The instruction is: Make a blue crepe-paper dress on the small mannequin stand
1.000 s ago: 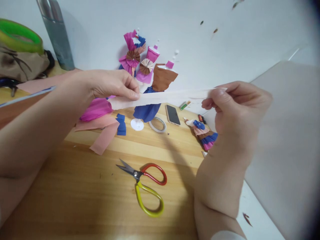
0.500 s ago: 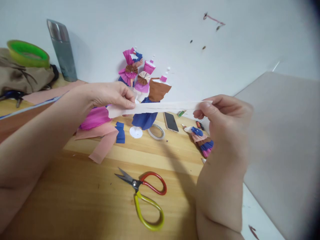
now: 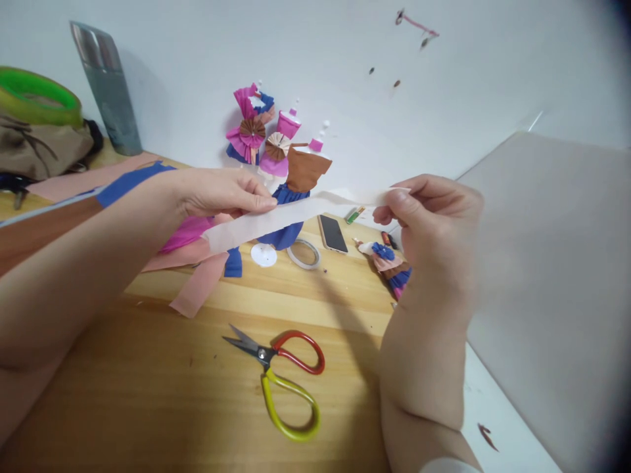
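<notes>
"Lying beyond the scissors, far to their left, what is that lump?"

"A wrinkled beige cloth bag, with a smooth green ring resting on it. Next to it, also beyond the scissors on the left, is the bottle: a slim grey-green cylinder with a shiny top."

"And the paper?"

"Left of the scissors, a broad brown sheet, partly behind the forearm. Then some crinkled magenta paper, flat matt peach strips and a square-edged blue scrap, all past the blade tips."

"What is the left hand doing?"

"Raised beyond the scissors, thumb and finger pinching the white strip. It is long, thin and faintly see-through, hanging in the air past the blades and rippling towards its right end."

"What stands behind it?"

"Three paper dresses, gathered and pleated, two bearing round fans. Nearer the scissors lies a flat white disc, then a pale tape roll and a glossy phone, to their far right."

"And farther right?"

"A ruffled, banded doll, then the right hand, raised well right of the scissors, gripping the strip's other end between thumb and fingers."
</notes>
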Available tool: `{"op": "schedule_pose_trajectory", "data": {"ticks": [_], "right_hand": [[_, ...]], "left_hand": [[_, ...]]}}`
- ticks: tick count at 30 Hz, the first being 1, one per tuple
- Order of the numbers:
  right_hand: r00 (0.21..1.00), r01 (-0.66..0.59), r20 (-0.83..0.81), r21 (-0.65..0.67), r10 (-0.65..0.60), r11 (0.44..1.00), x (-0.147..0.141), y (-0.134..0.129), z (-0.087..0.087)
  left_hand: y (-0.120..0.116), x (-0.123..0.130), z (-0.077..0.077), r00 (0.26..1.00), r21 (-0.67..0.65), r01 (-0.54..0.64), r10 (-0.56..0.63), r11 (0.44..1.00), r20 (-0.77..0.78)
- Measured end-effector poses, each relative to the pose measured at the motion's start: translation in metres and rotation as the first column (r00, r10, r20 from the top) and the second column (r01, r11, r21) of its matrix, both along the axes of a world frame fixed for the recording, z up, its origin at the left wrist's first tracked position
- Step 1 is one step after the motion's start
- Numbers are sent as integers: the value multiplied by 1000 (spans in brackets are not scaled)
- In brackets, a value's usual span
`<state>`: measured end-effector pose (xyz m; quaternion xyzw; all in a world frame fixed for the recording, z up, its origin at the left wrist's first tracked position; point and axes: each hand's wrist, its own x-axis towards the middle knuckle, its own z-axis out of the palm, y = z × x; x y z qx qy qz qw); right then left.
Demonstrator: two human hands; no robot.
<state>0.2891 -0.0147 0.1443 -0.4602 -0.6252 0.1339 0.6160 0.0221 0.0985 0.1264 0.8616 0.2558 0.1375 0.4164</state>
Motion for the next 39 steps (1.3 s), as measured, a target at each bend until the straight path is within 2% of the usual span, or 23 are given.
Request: {"op": "schedule_pose_trajectory", "data": {"ticks": [3,6,10,13,16,19,22,25,31,34,39], "right_hand": [[1000,-3,20,-1,3,1000,-1,1,0],[999,2,34,-2,-2,1000,0,2,-1],[996,14,84,-79,-8,997,4,2,-1],[975,110,211,-158,-75,981,5,0,0],[941,215,287,-98,-179,972,-2,-4,2],[923,236,315,-11,-221,972,-13,-14,3],[913,189,369,-10,-172,982,-25,-25,4],[893,111,447,-92,-59,990,-34,-28,2],[779,1,601,-289,180,957,-39,-12,-8],[731,-3,632,-377,260,926,-41,-3,-14],[671,42,686,-417,283,908,-40,8,-20]], "left_hand": [[3,2,-4,1000,-151,-18,19,988,5],[7,3,-5,1000,-152,11,-13,988,-14],[4,5,-1,999,-42,8,-10,999,-45],[-6,7,7,987,93,-47,61,995,-150],[-22,9,16,956,228,-78,137,971,-259],[-34,11,21,938,305,-68,164,950,-304],[-37,10,20,946,332,-35,138,943,-292],[-32,8,16,958,311,-6,94,950,-270],[-24,8,11,953,289,22,68,957,-297],[-23,10,10,953,297,32,61,954,-298],[-16,9,7,949,300,53,46,952,-313]]}}
